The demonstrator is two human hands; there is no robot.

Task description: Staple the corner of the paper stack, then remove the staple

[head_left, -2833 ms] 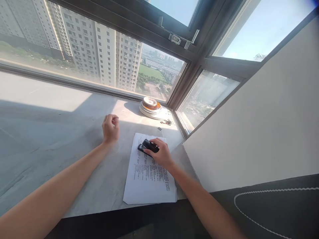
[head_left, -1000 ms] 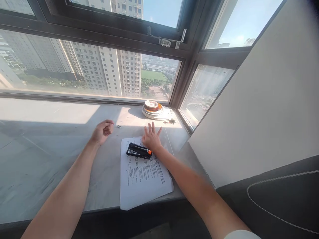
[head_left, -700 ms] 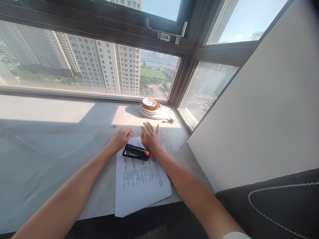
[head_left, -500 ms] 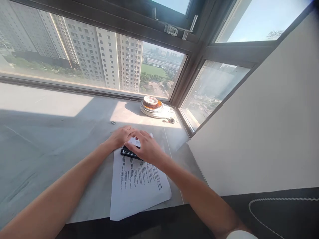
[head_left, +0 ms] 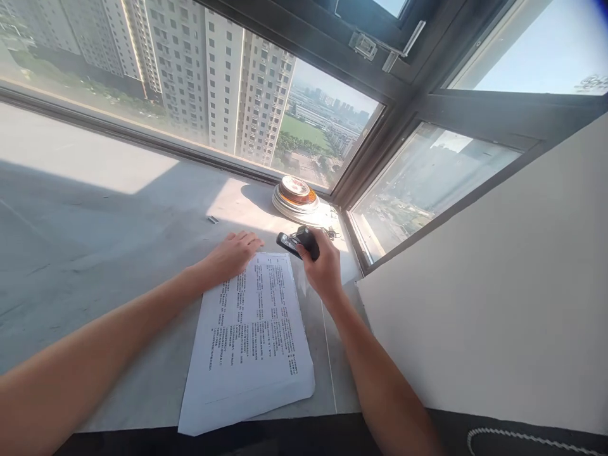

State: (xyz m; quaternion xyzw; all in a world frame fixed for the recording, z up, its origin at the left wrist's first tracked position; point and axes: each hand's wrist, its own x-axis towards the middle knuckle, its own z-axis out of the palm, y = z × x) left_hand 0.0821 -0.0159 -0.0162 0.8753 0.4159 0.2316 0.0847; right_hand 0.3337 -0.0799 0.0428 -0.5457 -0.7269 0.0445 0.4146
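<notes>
My right hand (head_left: pixel 323 261) is wrapped around a black stapler (head_left: pixel 304 239), held above the sill just past the upper right corner of the paper. Printed sheets of paper (head_left: pixel 254 335) lie on the grey sill, their lower edge reaching over its front edge. My left hand (head_left: pixel 234 256) lies flat over the paper's upper left corner, fingers stretched out and pointing toward the stapler. Nothing shows in its grasp. Whether the paper is one sheet or a thin stack, I cannot tell.
A round stack of white and orange coils or dishes (head_left: pixel 295 197) sits in the window corner. Small dark bits (head_left: pixel 332 234) lie beside it. A little silver piece (head_left: pixel 212 220) rests on the sill. A white wall (head_left: pixel 484 285) stands at the right.
My right hand has lifted the stapler off the paper and moved it up and right. My left hand has stayed at the paper's upper edge. The view has tilted.
</notes>
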